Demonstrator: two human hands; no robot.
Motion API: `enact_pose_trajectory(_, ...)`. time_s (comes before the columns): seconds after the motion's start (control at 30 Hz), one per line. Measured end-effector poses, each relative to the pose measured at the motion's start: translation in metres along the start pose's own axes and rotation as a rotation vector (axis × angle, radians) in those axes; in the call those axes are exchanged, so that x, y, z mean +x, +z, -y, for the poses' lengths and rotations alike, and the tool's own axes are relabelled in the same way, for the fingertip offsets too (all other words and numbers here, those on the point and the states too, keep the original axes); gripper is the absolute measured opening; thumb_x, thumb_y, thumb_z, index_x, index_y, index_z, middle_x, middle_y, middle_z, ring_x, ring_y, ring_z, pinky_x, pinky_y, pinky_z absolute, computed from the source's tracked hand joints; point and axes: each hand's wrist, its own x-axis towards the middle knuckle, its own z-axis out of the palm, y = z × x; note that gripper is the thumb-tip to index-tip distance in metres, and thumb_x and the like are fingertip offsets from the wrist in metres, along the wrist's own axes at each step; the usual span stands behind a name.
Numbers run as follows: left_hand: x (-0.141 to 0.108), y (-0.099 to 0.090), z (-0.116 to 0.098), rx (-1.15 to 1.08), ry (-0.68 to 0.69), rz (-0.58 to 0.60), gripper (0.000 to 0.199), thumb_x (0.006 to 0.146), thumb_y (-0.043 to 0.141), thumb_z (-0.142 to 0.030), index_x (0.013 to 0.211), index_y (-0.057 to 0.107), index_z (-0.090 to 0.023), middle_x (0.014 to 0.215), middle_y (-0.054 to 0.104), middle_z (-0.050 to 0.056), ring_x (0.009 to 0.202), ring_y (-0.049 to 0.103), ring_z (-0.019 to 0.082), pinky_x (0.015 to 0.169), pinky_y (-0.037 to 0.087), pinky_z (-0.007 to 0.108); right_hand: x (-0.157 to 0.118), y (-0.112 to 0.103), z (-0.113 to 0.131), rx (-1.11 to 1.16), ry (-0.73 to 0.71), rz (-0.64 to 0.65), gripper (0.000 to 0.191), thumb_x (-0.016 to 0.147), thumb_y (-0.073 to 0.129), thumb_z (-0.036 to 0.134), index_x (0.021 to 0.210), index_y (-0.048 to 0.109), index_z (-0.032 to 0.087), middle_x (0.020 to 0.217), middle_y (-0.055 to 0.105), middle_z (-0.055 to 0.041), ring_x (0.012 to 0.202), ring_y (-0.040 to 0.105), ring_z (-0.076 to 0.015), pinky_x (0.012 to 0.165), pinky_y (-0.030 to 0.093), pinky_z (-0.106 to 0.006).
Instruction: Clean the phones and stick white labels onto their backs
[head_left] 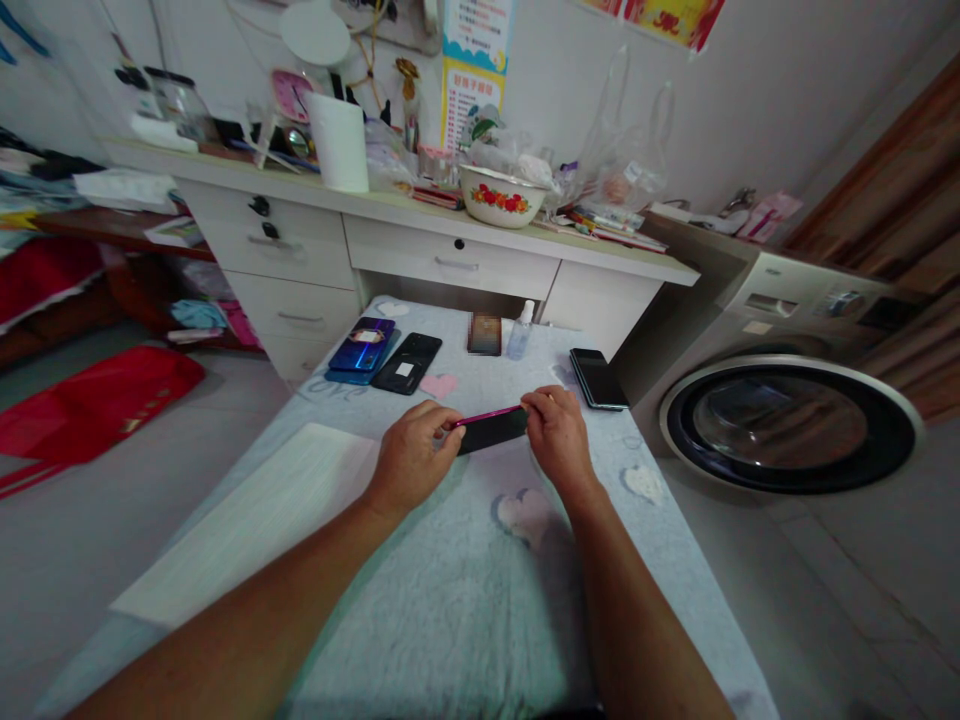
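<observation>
A flower-painted bowl [501, 202] sits on a white desk [397, 245], with a white cylinder [339, 143] and a pink clock [291, 95] to the bowl's left and clear plastic bags [628, 165] to its right. A blue-and-yellow poster [474, 92] hangs on the wall [555, 70] behind the bowl; well to its right are a washing machine [772, 410] and a brown curtain [892, 165], while a red bag [97, 405] lies on the floor [240, 392] far to its left

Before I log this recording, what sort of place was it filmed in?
Probably a room in someone's home: a front-loading washing machine stands to the right, a pink clock and a printed basin sit on the white drawer unit.
</observation>
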Motion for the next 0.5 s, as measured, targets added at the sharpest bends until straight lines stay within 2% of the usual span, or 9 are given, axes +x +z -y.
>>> enact_pose_trajectory(0.17, 0.000, 0.000, 0.000, -0.004, -0.001, -0.005, 0.009, 0.084, 0.055, -0.022, 0.085, 0.065, -0.021, 0.079, 0.061, 0.000, 0.074, 0.061, 0.015, 0.063, 0.046, 0.025, 0.001, 0.001, -0.016, -0.005, 0.036, -0.038, 0.023, 0.085, 0.048, 0.013, 0.093, 0.069, 0.018, 0.094, 0.062, -0.0083, 0.091, 0.051, -0.0218, 0.084, 0.041, -0.035)
enact_pose_trajectory(0.37, 0.000, 0.001, 0.000, -0.011, -0.006, 0.002, 0.009, 0.083, 0.056, -0.022, 0.085, 0.065, -0.020, 0.079, 0.061, 0.001, 0.075, 0.061, 0.015, 0.065, 0.046, 0.026, 0.004, -0.001, -0.024, 0.020, 0.072, -0.072, 0.022, 0.085, 0.048, 0.016, 0.089, 0.069, 0.016, 0.089, 0.065, -0.0081, 0.087, 0.056, -0.0209, 0.083, 0.041, -0.035)
enact_pose_trajectory(0.5, 0.000, 0.001, 0.000, -0.006, -0.006, 0.003, 0.010, 0.084, 0.055, -0.022, 0.084, 0.065, -0.020, 0.079, 0.061, 0.001, 0.075, 0.061, 0.015, 0.066, 0.046, 0.026, 0.004, 0.001, -0.030, 0.156, 0.190, -0.103, 0.021, 0.084, 0.050, 0.022, 0.087, 0.070, 0.016, 0.088, 0.068, -0.0073, 0.086, 0.059, -0.0203, 0.081, 0.043, -0.033)
